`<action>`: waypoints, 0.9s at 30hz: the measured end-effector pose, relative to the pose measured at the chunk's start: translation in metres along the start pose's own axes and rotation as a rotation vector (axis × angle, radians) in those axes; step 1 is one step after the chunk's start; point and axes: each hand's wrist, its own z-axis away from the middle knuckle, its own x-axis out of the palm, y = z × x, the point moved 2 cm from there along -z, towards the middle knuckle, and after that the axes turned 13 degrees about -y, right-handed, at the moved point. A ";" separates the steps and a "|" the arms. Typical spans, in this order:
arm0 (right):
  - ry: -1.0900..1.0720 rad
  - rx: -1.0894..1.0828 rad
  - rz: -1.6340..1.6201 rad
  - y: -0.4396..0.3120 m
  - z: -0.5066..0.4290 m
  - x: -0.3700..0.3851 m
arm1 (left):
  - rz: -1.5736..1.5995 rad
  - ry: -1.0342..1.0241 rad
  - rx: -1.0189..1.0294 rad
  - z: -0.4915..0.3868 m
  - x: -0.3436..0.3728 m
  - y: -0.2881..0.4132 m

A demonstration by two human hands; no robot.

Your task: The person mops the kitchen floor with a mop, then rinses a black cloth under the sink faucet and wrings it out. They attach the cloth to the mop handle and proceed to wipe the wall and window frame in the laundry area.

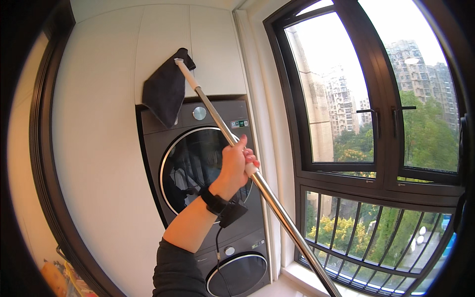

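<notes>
My left hand (237,163) is wrapped around the metal telescopic pole (282,211) of a flat mop, close to its white collar (251,169). My thumb points up along the shaft. At the pole's upper end, a white joint (179,61) meets a dark cloth mop pad (165,89). The pad is up at the white cabinet doors (163,41), and its lower corner overlaps the top of a dark grey front-loading machine (148,124). Toward the lower right the pole runs out of the picture. My right hand is out of view.
Below the upper machine stands a second front-loader (237,274). To the right are dark-framed windows (382,148) with handles (367,111) and a barred lower section (371,230). A dark door frame (41,122) borders the left. From my black wrist strap (213,200) hangs a cable (218,245).
</notes>
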 end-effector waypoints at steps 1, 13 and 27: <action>-0.016 -0.032 -0.024 -0.004 -0.004 -0.003 | -0.009 0.004 0.024 0.001 -0.005 0.008; -0.624 -0.244 -1.024 -0.115 -0.088 0.021 | -0.525 0.334 0.420 0.003 -0.052 0.047; -0.777 -0.453 -1.305 -0.385 -0.201 -0.014 | -1.344 0.186 0.452 -0.077 -0.045 0.128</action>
